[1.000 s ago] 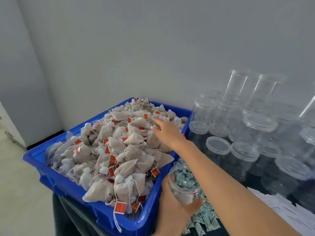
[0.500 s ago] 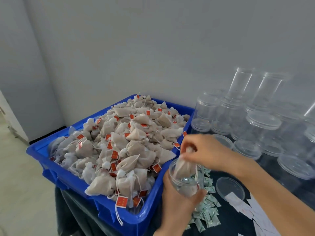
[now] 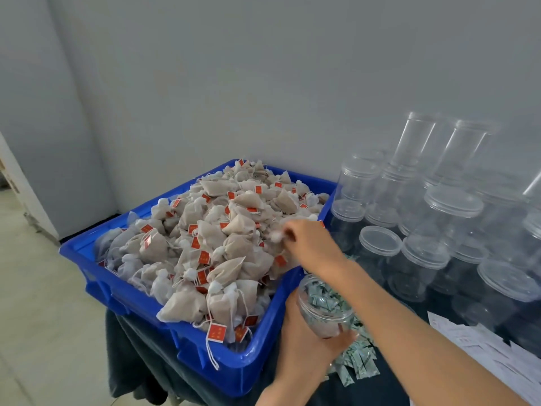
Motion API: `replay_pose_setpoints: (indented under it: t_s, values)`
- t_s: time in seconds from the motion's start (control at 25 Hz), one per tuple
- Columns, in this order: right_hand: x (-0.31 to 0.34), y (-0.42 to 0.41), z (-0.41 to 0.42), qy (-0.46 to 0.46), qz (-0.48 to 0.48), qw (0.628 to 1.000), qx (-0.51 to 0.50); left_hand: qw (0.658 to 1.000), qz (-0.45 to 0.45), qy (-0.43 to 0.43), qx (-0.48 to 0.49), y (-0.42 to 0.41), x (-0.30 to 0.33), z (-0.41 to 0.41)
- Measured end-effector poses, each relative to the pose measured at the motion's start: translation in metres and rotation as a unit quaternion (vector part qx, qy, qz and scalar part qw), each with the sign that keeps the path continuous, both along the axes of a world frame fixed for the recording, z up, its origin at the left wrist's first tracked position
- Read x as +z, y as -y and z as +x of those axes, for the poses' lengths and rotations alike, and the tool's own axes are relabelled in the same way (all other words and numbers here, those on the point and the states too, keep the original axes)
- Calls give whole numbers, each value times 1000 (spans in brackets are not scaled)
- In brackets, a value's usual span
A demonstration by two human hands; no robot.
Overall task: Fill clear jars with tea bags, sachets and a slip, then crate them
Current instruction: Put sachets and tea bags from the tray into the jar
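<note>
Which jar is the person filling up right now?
Find the big blue crate heaped with tea bags. Just past its near right corner, the left hand grips one clear jar. Unlike the lidded jars standing farther right, it is open-topped and held up in a hand.

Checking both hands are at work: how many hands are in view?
2. The left hand holds the jar beside the blue crate; the right hand pinches a tea bag on its heap.
</note>
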State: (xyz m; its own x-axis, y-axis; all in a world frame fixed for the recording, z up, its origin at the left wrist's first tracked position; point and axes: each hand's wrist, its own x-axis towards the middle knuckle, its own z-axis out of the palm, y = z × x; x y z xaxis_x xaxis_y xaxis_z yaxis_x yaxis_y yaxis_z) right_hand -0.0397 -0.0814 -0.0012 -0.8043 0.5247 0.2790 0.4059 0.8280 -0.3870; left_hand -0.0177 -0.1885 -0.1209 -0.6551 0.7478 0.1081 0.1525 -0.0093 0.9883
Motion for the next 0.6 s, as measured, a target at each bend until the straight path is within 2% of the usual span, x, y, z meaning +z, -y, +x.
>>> replay_pose_setpoints:
  t_s: [0.12, 0.16, 0.2, 0.24, 0.32, 0.4, 0.48, 0.6]
  values:
    - [19, -11, 39, -125, -127, 982, -60, 999, 13, 39, -13, -1, 4, 1]
    - [23, -14, 55, -139, -162, 975, -62, 999, 20, 40, -12, -4, 5, 1]
    - [26, -14, 70, -112, -181, 975, -56, 999, 29, 32, -11, -7, 8, 1]
    - [26, -12, 81, -47, -180, 982, -42, 999, 32, 24, -11, -10, 10, 0]
    - [18, -7, 91, 80, -114, 990, -12, 1000, 19, 16, -10, -13, 12, 0]
    - [13, -5, 81, 45, -44, 998, -26, 999, 11, 45, -12, -12, 6, 2]
    - [9, -9, 59, -2, -36, 997, -62, 998, -13, 58, -8, -12, -1, 3]
    - [-6, -8, 17, 82, -53, 991, -92, 997, -75, -23, -4, -9, -1, 0]
